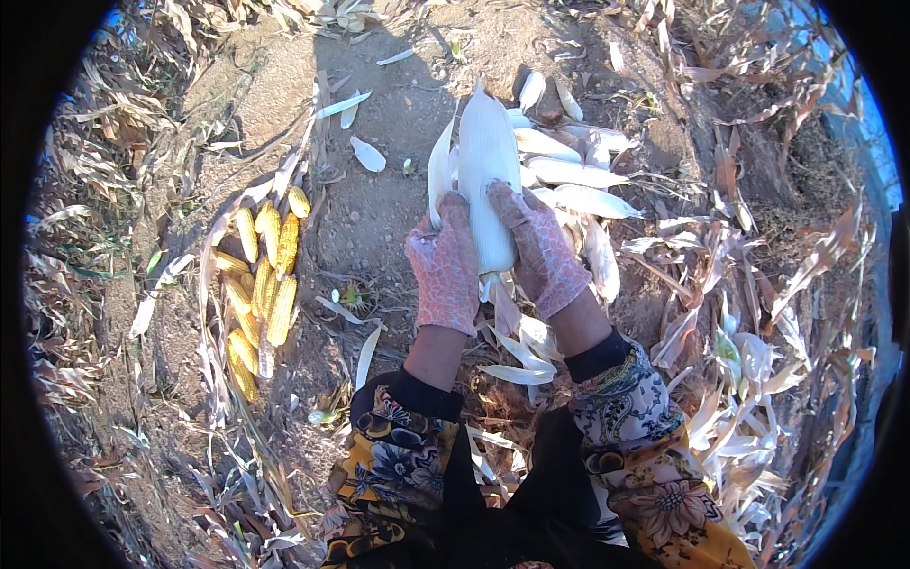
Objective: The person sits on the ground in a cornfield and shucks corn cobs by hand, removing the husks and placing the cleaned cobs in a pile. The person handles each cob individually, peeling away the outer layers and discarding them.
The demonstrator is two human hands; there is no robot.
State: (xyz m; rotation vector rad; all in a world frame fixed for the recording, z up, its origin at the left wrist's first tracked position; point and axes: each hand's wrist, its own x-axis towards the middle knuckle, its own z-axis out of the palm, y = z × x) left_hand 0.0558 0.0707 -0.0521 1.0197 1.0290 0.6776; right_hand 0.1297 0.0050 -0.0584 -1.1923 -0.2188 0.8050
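Note:
Both my hands wear pink gloves with a pale web pattern. Between them stands an ear of corn in its pale husk (488,178), tip pointing away from me. My left hand (446,267) grips a loosened husk leaf (441,171) along the ear's left side. My right hand (537,242) holds the ear from the right, thumb pressed on the husk. No kernels show on this ear. Just beyond my right hand lies a pile of ears in their husks (579,174). Husked yellow corn cobs (263,277) lie heaped to the left.
Dry corn stalks and leaves (106,213) cover the ground at the left. More dry leaves (711,235) spread along the right. Stripped husks (522,355) lie under my wrists, and a heap of husks (739,427) sits near my right sleeve. Bare soil (377,213) shows between the piles.

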